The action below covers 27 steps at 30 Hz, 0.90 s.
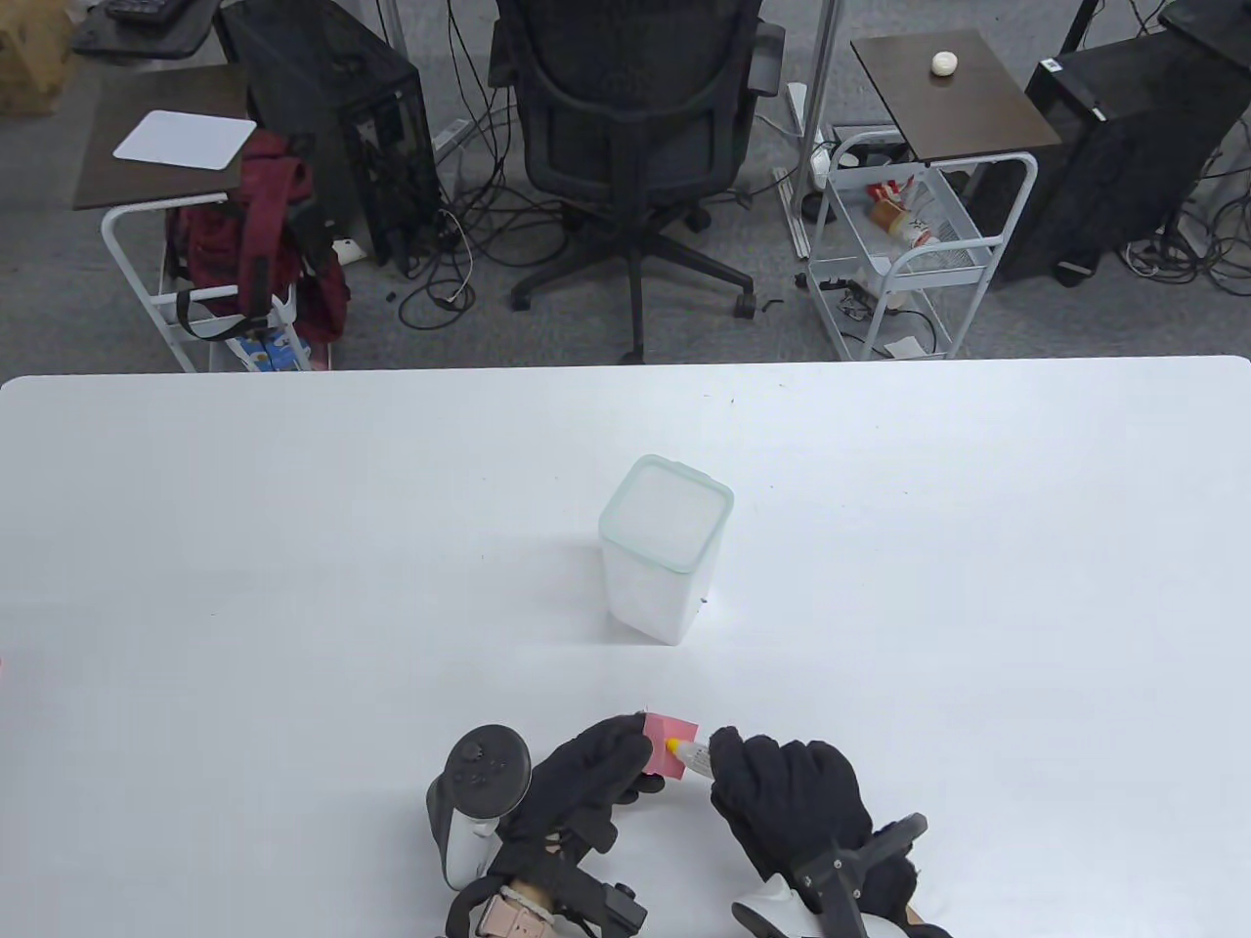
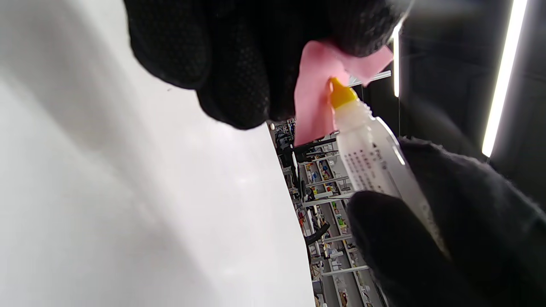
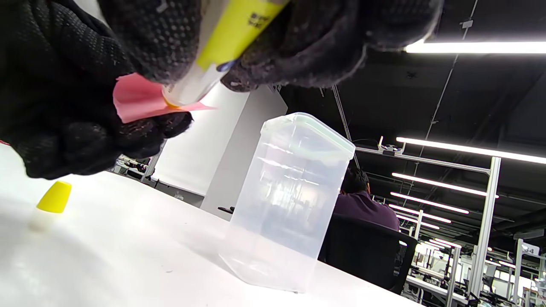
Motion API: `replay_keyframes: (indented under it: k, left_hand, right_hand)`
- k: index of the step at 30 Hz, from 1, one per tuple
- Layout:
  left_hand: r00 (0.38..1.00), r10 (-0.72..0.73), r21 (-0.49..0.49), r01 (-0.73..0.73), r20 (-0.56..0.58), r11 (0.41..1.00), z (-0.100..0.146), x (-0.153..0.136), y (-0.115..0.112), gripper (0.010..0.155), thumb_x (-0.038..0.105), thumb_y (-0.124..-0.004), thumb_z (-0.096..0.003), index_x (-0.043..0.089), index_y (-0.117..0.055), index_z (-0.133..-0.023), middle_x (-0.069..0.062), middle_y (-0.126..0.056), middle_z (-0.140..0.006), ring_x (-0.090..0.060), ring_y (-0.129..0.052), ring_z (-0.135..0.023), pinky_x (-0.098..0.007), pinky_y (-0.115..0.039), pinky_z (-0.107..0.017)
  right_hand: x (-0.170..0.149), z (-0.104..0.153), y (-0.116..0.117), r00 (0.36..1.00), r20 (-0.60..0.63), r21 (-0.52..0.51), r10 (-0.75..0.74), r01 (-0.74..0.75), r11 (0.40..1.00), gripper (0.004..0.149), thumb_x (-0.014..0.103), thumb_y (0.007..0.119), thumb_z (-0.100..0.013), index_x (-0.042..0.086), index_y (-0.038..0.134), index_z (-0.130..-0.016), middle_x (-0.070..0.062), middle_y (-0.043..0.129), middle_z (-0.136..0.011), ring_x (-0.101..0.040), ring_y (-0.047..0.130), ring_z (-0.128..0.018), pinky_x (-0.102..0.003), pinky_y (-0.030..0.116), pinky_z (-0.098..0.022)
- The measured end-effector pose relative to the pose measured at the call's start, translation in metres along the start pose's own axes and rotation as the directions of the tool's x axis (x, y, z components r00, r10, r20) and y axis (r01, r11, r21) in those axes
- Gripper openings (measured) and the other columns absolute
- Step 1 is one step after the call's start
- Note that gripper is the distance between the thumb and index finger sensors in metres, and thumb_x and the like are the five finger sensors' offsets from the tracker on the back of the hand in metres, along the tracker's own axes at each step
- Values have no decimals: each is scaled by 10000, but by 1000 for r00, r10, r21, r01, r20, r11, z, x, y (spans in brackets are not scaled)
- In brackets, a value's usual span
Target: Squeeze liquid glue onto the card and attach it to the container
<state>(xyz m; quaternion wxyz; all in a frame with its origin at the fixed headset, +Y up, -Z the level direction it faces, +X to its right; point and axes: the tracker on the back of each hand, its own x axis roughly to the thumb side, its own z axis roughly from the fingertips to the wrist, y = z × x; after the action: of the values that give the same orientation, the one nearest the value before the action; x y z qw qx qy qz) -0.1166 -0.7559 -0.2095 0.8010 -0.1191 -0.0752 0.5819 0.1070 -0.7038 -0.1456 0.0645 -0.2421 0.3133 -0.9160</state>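
Note:
My left hand pinches a small pink card above the table near its front edge. My right hand grips a glue bottle with a yellow nozzle, and the nozzle tip touches the card. The left wrist view shows the nozzle against the pink card. In the right wrist view the bottle and card sit under my fingers. A clear plastic container with a lid stands upright at the table's middle, apart from both hands; it also shows in the right wrist view.
A yellow cap stands on the white table, seen only in the right wrist view. Beyond the far edge are an office chair and a wire cart.

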Motion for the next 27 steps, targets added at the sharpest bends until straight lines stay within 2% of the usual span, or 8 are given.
replay_keyframes:
  k: [27]
  left_hand:
    - [1000, -4, -17, 4, -7, 1000, -1, -2, -3, 447, 448, -703, -535, 219, -832, -897, -2, -998, -784, -223, -1032, -659, -399, -840, -534]
  right_hand:
    - [4, 2, -4, 998, 19, -48, 62, -61, 997, 468, 474, 768, -490, 217, 802, -879, -8, 885, -700, -178, 906, -450, -401, 769, -468]
